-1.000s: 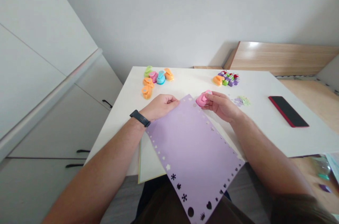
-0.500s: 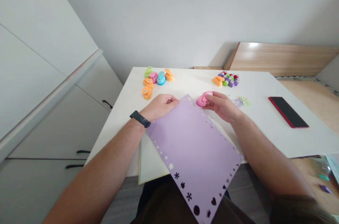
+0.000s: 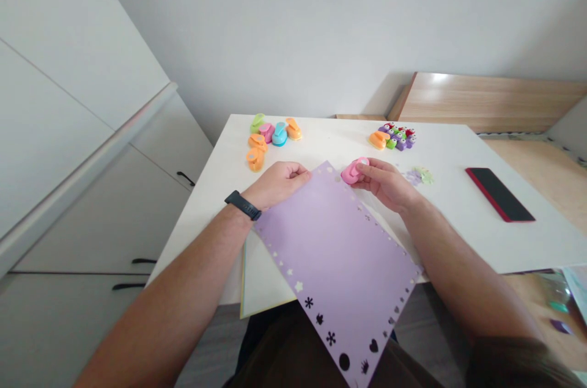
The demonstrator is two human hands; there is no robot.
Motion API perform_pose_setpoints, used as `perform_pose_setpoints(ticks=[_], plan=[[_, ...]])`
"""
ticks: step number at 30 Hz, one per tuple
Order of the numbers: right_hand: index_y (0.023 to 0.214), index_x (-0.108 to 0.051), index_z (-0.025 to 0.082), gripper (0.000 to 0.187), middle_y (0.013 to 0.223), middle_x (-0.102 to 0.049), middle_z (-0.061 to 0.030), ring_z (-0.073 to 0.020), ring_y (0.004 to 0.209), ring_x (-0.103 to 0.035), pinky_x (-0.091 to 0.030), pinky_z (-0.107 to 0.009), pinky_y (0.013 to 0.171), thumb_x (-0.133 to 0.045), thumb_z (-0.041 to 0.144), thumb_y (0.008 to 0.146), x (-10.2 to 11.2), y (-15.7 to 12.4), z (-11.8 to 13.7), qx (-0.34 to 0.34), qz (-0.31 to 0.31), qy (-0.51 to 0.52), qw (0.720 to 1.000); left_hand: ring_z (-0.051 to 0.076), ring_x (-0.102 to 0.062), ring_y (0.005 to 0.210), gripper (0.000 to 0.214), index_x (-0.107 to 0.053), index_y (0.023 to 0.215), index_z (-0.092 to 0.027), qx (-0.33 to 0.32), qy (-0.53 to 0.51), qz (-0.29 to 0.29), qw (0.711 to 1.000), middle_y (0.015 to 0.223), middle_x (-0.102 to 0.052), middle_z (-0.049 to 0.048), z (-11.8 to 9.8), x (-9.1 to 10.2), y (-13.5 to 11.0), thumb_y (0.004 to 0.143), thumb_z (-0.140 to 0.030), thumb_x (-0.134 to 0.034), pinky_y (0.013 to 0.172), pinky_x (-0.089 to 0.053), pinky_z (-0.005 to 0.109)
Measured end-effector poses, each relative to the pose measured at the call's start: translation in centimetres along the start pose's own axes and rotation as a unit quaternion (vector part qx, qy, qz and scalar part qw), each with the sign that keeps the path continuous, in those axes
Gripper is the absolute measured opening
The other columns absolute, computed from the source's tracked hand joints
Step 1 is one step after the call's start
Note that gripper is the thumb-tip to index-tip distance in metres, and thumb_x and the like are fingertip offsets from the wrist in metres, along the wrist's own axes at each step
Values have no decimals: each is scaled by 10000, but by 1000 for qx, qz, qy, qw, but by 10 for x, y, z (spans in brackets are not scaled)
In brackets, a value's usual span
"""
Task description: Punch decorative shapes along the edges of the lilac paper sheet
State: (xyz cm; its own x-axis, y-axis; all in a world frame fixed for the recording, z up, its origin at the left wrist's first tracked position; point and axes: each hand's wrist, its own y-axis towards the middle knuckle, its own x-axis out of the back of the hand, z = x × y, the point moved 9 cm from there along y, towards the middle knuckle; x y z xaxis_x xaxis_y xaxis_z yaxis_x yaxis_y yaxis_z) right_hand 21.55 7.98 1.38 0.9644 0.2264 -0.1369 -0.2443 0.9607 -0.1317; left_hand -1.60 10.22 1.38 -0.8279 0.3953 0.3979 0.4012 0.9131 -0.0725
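A sheet of purple paper (image 3: pixel 334 241) slants across the front of the table and over my lap, with shapes such as hearts, stars, crowns and a circle cut along its edges. My left hand (image 3: pixel 285 183) pinches its upper left edge between thumb and fingers; a dark band (image 3: pixel 243 204) is on that wrist. In my right hand (image 3: pixel 383 183) is a pink craft punch (image 3: pixel 354 171), gripped between thumb and fingers beside the paper's upper right edge. A round hole shows in the paper just left of the punch.
Several coloured craft punches (image 3: pixel 279 134) stand at the back left of the white table (image 3: pixel 330 137). An orange punch (image 3: pixel 379 140) and a cluster of small punches (image 3: pixel 401 137) sit back right. Paper cutouts (image 3: pixel 419 176) lie right of my hand, and a black and red flat object (image 3: pixel 499 194) farther right.
The paper has shifted slightly, its lower end a little to the right. A round hole now shows beside the punch. Both hands keep their grips.
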Motion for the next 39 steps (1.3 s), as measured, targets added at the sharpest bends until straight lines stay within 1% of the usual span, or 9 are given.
perform_pose_setpoints(ticks=[5,8,10,14,16,26,31,39], plan=[[991,-735,193,255,1049,-753,-82,-196,947,-674,-545,-363,889,-754,434,908,-3,-2,2,-5,1,-4,1000,138,-552,649,395,-743,917,-172,5,2,-6,1000,778,-703,12,0,0,0,876,-559,-674,572,-403,246],[971,-729,186,245,1068,-759,-93,-204,979,-678,-536,-362,899,-740,426,919,-10,-4,2,-11,22,-12,1000,138,-557,657,395,-741,924,-170,3,-1,-4,1000,783,-700,11,0,-1,0,882,-556,-669,576,-404,245],[988,-724,189,241,1070,-761,-90,-203,977,-682,-531,-350,878,-753,415,912,-13,-5,1,-17,27,-10,999,138,-559,661,392,-739,923,-170,2,-2,-4,1000,782,-696,10,-1,-1,0,890,-553,-661,579,-405,246],[1071,-717,204,294,1048,-752,-63,-192,939,-684,-518,-333,833,-821,384,863,-12,-5,-6,-33,14,-6,999,147,-576,679,396,-739,911,-169,-8,6,-10,1000,790,-702,18,-3,0,-1,896,-555,-653,587,-415,251],[1085,-715,204,308,1039,-748,-63,-194,934,-682,-515,-336,826,-823,386,862,-13,-6,-8,-38,19,-11,999,155,-591,694,399,-742,910,-169,-14,8,-13,1000,803,-713,25,-4,0,-1,894,-558,-654,592,-423,254],[1133,-716,221,336,1076,-743,-67,-201,914,-679,-520,-351,803,-820,391,862,-12,-5,-13,-48,22,-17,998,151,-582,672,360,-739,904,-169,-19,22,-15,999,785,-705,23,-7,-1,-1,906,-517,-645,585,-420,258],[1135,-740,212,356,1070,-740,-70,-200,921,-674,-525,-358,825,-830,403,849,-12,-4,-15,-54,25,-18,998,152,-587,676,358,-737,903,-170,-21,15,-12,1000,787,-703,22,-8,-1,-1,902,-517,-649,586,-420,258],[1133,-740,214,340,1062,-745,-65,-197,915,-664,-506,-343,810,-823,396,858,-14,-6,-13,-56,31,-21,998,159,-604,677,376,-744,921,-170,-17,23,-13,1000,803,-719,32,-4,-1,-1,907,-530,-635,575,-409,260]])
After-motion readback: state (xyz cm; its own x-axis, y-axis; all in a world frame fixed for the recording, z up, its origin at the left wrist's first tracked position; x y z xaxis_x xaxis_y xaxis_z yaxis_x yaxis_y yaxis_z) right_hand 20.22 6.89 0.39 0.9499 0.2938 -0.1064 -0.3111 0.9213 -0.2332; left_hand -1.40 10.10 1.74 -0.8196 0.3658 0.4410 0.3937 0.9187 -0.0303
